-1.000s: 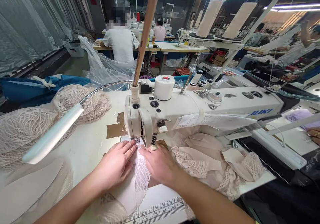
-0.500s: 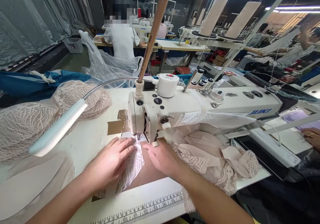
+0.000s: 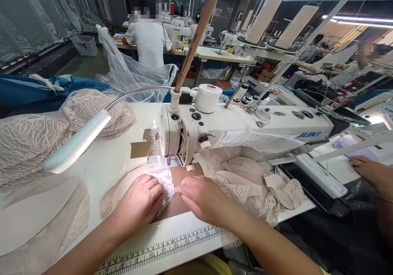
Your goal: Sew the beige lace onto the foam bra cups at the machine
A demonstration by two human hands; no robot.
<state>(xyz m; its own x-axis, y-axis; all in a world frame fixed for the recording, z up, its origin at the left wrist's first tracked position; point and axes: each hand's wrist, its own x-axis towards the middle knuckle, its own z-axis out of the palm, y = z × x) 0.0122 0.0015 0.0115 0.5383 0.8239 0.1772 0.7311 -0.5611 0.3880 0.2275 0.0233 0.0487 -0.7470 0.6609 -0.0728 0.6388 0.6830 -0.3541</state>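
A white JUKI sewing machine (image 3: 245,127) stands on the white table (image 3: 107,160). A pale lace piece (image 3: 159,176) lies lit under its needle. My left hand (image 3: 139,203) rests on the lace with fingers curled and pressed down on it. My right hand (image 3: 202,199) lies just right of it, fingers together, fingertips touching the lace's right edge over a brown taped patch (image 3: 179,203).
A gooseneck lamp (image 3: 76,142) hangs over the table's left. Lace stacks (image 3: 37,140) lie at left, a heap of beige lace pieces (image 3: 260,189) at right. A printed ruler (image 3: 159,248) runs along the front edge. Another person's hand (image 3: 370,172) is far right; a seated person (image 3: 149,37) behind.
Both hands have drawn back toward me, away from the needle, and the lace piece has bunched up under the left hand. The view has shifted slightly.
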